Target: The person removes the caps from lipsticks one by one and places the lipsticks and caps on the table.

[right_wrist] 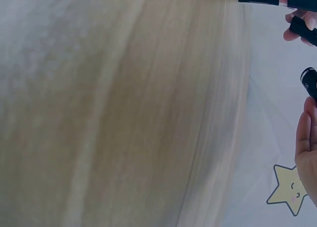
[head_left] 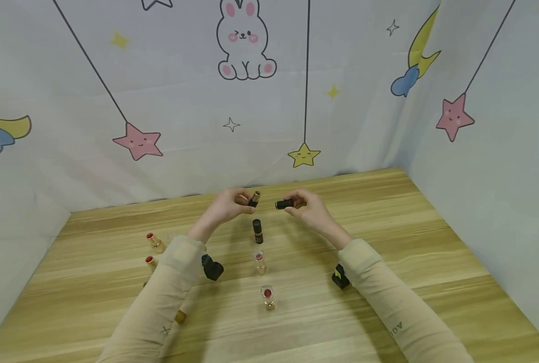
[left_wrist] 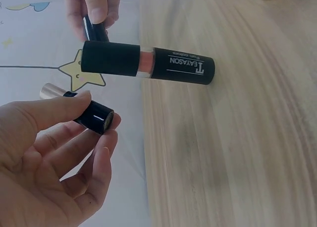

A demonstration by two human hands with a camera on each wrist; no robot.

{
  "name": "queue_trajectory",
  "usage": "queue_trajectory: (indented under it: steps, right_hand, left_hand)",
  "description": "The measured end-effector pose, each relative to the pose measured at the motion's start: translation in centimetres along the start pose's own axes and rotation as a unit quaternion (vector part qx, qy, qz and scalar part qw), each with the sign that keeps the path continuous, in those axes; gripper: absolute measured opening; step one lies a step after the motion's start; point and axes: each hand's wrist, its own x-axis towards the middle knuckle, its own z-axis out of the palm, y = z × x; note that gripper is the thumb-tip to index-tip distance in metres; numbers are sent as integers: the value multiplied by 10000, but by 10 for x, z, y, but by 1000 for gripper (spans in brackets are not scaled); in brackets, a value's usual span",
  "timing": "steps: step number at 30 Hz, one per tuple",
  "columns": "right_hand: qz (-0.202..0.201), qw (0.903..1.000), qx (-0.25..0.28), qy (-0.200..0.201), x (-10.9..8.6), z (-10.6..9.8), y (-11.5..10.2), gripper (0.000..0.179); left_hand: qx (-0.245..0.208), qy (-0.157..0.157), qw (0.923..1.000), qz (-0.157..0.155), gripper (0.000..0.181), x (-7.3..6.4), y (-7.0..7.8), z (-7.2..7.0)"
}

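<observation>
My left hand (head_left: pixel 227 205) pinches an uncapped lipstick (head_left: pixel 254 199) between thumb and fingers. Its base is black with a metallic gold inner tube, seen closely in the left wrist view; the colour tip cannot be made out. Opposite it, my right hand (head_left: pixel 312 209) holds a black lipstick cap (head_left: pixel 283 204), with its rim towards the left hand. A gap separates the two parts. Just in front of the hands, a black lip tube (left_wrist: pixel 183 67) with white lettering and a pinkish clear band stands on the table.
Two clear-capped lipsticks (head_left: pixel 260 264) stand in a line nearer me. Red lipsticks in gold cases (head_left: pixel 156 243) are at the left, partly behind my sleeve. A black object (head_left: pixel 212 268) lies by my left forearm, a black-and-yellow one (head_left: pixel 340 277) by the right. A printed curtain backs the table.
</observation>
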Motion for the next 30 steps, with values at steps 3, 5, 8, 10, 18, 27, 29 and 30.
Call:
queue_trajectory:
  steps: [3, 5, 8, 10, 18, 27, 29, 30]
  right_hand:
    - [-32, 9999, -95, -41, 0, 1, 2, 27]
    - [-34, 9997, -236, -85, 1, 1, 3, 26]
    - [-21, 9985, -506, -189, 2, 2, 4, 24]
    - [8, 9976, -628, -285, 3, 2, 4, 24]
    - [229, 9936, -907, -636, 6, 5, 5, 27]
    - [60, 9733, -2045, -1036, 10, 13, -3, 23]
    - [48, 9679, -2229, -1160, 11, 15, -5, 23]
    - [52, 9658, -2289, -1214, 11, 16, -7, 23]
  left_hand:
    - [-56, -77, 10000, 13, 24, 2, 0, 3]
    - [-26, -150, 9999, 43, 22, 3, -2, 6]
    - [196, -237, 9994, 138, 23, 6, -6, 10]
    - [369, -272, 9987, 220, 25, 6, -7, 12]
    - [653, -300, 9967, 379, 27, 6, -7, 15]
    - [813, -386, 9953, 347, 18, 10, -13, 18]
    - [855, -400, 9949, 353, 17, 10, -14, 18]
    - [868, -409, 9947, 361, 17, 10, -14, 19]
